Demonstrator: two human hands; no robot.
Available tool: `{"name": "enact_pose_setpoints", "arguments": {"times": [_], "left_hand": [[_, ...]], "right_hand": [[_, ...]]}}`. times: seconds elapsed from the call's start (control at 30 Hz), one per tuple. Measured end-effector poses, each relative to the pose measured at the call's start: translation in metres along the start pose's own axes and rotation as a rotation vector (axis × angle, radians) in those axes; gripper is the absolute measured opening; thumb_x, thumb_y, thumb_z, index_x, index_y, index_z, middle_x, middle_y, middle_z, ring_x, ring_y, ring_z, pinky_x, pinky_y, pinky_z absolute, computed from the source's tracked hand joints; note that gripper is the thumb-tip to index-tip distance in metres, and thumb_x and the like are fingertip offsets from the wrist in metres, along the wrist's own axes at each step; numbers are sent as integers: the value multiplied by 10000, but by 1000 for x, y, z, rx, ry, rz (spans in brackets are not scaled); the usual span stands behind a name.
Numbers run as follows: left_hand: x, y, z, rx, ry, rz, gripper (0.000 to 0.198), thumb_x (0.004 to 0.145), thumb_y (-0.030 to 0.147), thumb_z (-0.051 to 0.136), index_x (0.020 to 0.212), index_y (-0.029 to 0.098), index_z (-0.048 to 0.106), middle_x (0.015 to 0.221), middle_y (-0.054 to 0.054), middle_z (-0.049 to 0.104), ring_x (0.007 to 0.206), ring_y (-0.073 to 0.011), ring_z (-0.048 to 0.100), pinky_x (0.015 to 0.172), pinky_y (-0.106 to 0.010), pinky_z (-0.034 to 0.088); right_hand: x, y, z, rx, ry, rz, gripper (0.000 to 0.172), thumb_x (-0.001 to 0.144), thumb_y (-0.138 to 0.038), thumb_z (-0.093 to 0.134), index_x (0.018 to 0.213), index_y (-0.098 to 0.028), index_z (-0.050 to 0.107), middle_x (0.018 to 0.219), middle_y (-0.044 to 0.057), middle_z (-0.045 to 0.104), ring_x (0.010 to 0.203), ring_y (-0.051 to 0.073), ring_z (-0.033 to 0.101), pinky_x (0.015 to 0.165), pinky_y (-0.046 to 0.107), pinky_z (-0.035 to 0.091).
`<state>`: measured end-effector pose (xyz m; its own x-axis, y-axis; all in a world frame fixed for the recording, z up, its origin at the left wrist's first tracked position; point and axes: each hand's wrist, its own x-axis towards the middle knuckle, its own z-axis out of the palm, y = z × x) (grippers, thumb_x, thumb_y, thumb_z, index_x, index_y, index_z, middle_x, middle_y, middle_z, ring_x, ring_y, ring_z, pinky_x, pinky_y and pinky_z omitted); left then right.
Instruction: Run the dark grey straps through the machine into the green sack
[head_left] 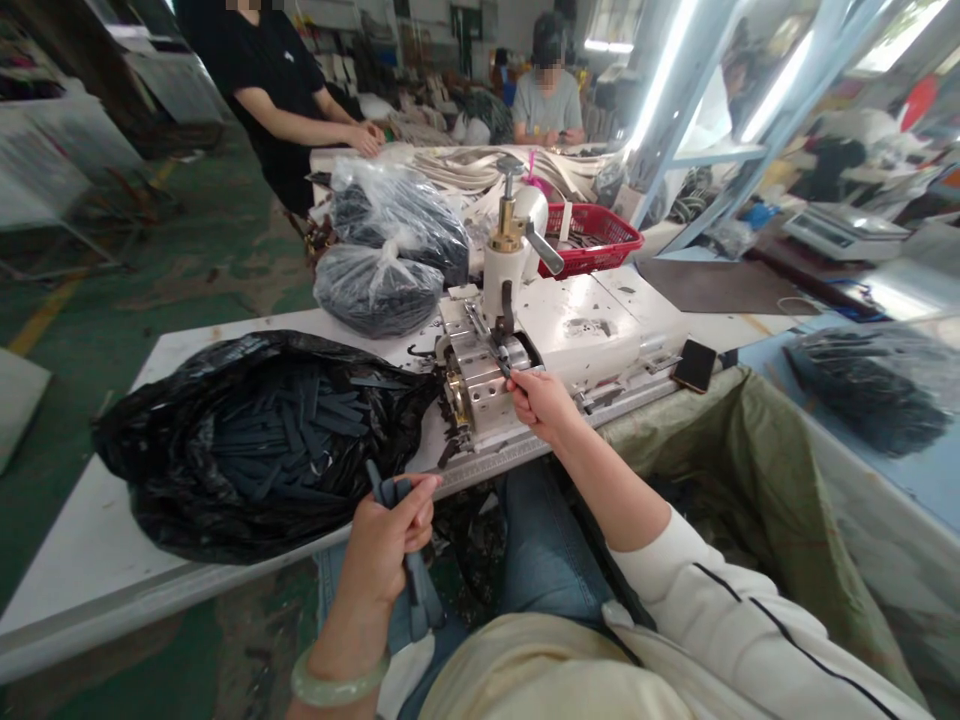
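Several dark blue-grey strips [421, 590] are bunched in my left hand [390, 535], with their ends sticking out above and below the closed fingers. My right hand [541, 402] is pinched at the front of a white skiving machine [480, 385], close to its metal presser and round roller. A small dark strip end [507, 372] shows at those fingertips; most of it is hidden. Left of the machine, a black plastic bag [165, 500] lies spread wide on the table, with many loose strips [300, 425] of the same kind inside.
Clear plastic bags [382, 290] of dark pieces stand behind the machine, beside a red basket [600, 258]. A phone [695, 365] lies at the machine's right end. Below hangs a green sack [780, 440]. Two co-workers [274, 105] [547, 100] are across the table.
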<state>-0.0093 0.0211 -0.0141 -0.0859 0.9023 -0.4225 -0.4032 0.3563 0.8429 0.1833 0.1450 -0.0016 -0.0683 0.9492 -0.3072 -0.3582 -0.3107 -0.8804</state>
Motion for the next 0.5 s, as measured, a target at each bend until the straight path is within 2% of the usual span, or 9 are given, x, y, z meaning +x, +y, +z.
{"name": "enact_pose_setpoints", "arguments": {"times": [0.1, 0.2, 0.23, 0.3, 0.37, 0.4, 0.47, 0.5], "left_hand": [[0, 1, 1, -23, -7, -7, 235, 607, 272, 810, 694, 118, 656, 429, 76, 398, 353, 1, 263, 326, -109, 172], [-1, 4, 1, -77, -40, -39, 249, 613, 283, 811, 701, 103, 663, 435, 78, 382, 354, 7, 252, 319, -98, 165], [-1, 5, 1, -106, -60, -55, 260, 625, 301, 805, 709, 97, 666, 439, 80, 374, 355, 10, 243, 316, -94, 162], [-2, 7, 1, -179, -104, -89, 303, 665, 362, 778, 725, 86, 669, 454, 80, 364, 357, 14, 224, 309, -89, 163], [-3, 8, 3, -268, -139, -122, 362, 706, 429, 736, 735, 76, 664, 469, 78, 358, 360, 16, 212, 304, -86, 173], [-3, 7, 5, -313, -149, -139, 381, 718, 448, 722, 732, 73, 657, 474, 77, 357, 361, 16, 212, 303, -85, 180], [-2, 4, 12, -408, -153, -162, 380, 730, 446, 715, 717, 74, 638, 483, 75, 358, 364, 16, 221, 306, -82, 195], [-1, 1, 16, -449, -146, -164, 368, 740, 435, 710, 717, 78, 629, 493, 72, 366, 367, 17, 230, 314, -81, 212]], "right_hand": [[1, 2, 4, 29, 82, -63, 252, 791, -326, 532, 597, -179, 465, 337, -99, 326, 273, 38, 207, 293, 171, 131], [-12, 5, -17, 14, 252, -216, 274, 809, -395, 509, 632, -195, 451, 362, -104, 321, 290, 48, 221, 310, 183, 160], [-22, 6, -33, -45, 354, -286, 281, 822, -419, 490, 653, -197, 460, 378, -95, 341, 298, 60, 251, 320, 191, 187], [-49, 9, -79, -303, 624, -405, 317, 852, -463, 439, 703, -192, 505, 436, -48, 431, 346, 101, 370, 367, 227, 292], [-81, 11, -133, -730, 881, -409, 376, 870, -477, 411, 784, -153, 582, 581, 60, 575, 502, 184, 541, 513, 321, 433], [-97, 12, -158, -943, 974, -379, 376, 843, -471, 465, 851, -121, 604, 717, 136, 635, 649, 247, 605, 626, 389, 468], [-122, 13, -187, -1192, 1066, -345, 523, 772, -485, 574, 1066, -53, 574, 1049, 263, 610, 945, 355, 594, 798, 493, 449], [-132, 14, -189, -1204, 1030, -328, 608, 746, -498, 607, 1144, -42, 538, 1143, 284, 568, 1023, 376, 563, 839, 516, 434]]}}
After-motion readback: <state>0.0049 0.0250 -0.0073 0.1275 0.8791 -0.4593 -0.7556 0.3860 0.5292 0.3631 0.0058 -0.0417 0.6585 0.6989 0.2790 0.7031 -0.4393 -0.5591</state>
